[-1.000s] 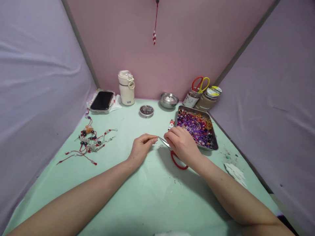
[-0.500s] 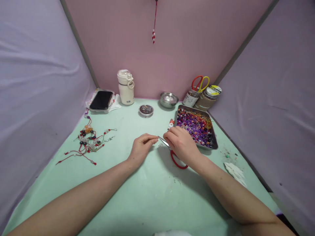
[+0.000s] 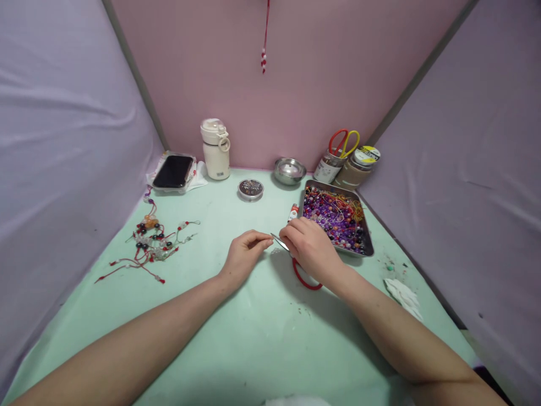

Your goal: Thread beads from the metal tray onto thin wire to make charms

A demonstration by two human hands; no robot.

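My right hand (image 3: 310,245) is closed around a pair of scissors (image 3: 307,282), near where blades and handles meet. One red handle loop shows below the palm, and the silver blades point left. Opposite it, my left hand (image 3: 247,254) is closed in a pinch right at the blade tips. What sits between those fingertips is too small to make out. A few tiny clear bits, perhaps beads, lie on the table just under the blades. Beyond my right hand is a metal tray (image 3: 367,251) of purple, red, black and orange beads with loose cords.
Beaded red cords (image 3: 154,239) lie at the left. Along the back are a phone (image 3: 172,172), a cream bottle (image 3: 216,152), a round tin (image 3: 251,190), a steel bowl (image 3: 289,172) and jars (image 3: 355,169). A lighter (image 3: 293,212) touches the tray's left side; white cloth (image 3: 403,298) lies right.
Both hands keep almost the same pose. The left fingertips and the scissor blades have shifted only very slightly.
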